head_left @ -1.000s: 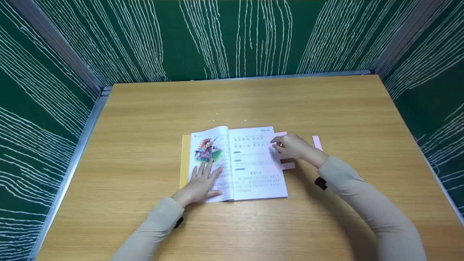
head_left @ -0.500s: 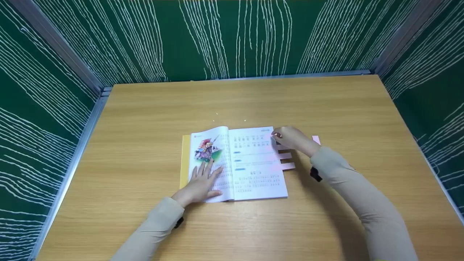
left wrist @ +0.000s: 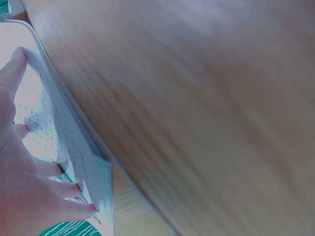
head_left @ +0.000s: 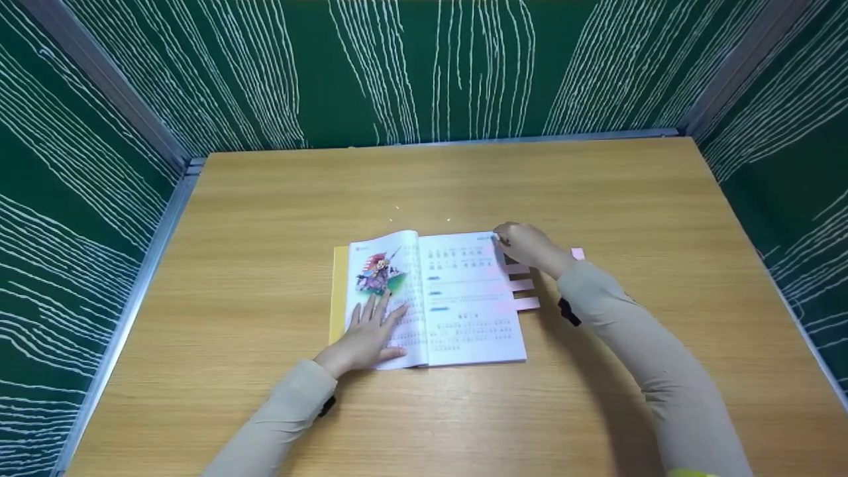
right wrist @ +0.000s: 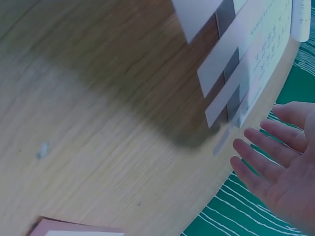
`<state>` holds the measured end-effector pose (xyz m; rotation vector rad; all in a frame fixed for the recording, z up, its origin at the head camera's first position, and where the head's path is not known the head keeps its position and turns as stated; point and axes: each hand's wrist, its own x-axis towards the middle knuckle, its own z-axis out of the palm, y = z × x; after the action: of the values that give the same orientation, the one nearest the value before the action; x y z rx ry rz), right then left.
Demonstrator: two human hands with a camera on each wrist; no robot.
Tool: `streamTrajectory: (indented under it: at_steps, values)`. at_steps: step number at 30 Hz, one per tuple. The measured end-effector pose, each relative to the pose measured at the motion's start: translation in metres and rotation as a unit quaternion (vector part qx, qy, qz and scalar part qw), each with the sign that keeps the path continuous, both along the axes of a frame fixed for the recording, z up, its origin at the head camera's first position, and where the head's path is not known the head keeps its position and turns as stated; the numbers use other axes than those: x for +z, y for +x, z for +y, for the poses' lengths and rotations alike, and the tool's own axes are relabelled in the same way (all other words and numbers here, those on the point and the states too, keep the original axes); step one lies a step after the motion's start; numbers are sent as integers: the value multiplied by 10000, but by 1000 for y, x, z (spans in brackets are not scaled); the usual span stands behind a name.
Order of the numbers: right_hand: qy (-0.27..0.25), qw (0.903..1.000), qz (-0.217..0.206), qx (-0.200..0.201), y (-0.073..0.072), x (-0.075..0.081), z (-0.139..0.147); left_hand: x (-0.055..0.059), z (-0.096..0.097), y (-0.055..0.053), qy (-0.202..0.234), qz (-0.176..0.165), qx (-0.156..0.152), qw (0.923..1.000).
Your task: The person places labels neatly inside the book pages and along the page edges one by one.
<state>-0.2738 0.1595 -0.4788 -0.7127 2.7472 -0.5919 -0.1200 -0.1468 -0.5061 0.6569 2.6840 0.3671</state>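
Observation:
An open book [head_left: 474, 338] lies on the table, with a picture on its left page. My left hand [head_left: 363, 338] rests on that page with its fingers spread. In the left wrist view the left hand [left wrist: 29, 182] lies across the printed paper. Several pink sticky strips [head_left: 523, 285] stick out past the right page's outer edge. At the top right corner of that page is my right hand [head_left: 527, 245], its fingertips right at the corner. The right wrist view shows the right hand [right wrist: 283, 162] with loose, slightly bent fingers beside the last sticky strip [right wrist: 224, 140].
Another pink strip [head_left: 578, 254] lies on the table, partly hidden by the right sleeve. A yellow cover edge [head_left: 338, 285] shows along the book's left side. Small white scraps [head_left: 448, 220] are scattered beyond the book. Green panels [head_left: 331, 73] with white lines enclose the table.
My right hand has moved up along the page's outer edge to the top corner, uncovering the sticky strips below it. The left hand and the book have stayed put.

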Motion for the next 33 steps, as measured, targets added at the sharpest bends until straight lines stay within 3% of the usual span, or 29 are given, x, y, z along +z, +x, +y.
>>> streamTrajectory:
  at_steps: [7, 20, 29, 33]
  values:
    - [89, 9998, -54, 146, -3, -4, -3, 0, -1, 0, 7, 36, -40, 10000]
    - [123, 9981, -596, 76, -2, -7, -7, 2, 0, 0, -62, 13, -56, 10000]
    - [8, 9997, -257, 56, -2, -7, -8, 1, 0, 0, -15, -9, -25, 10000]
    - [-268, 9996, -49, 43, -1, -8, -7, 2, 0, 0, -6, -39, -10, 10000]
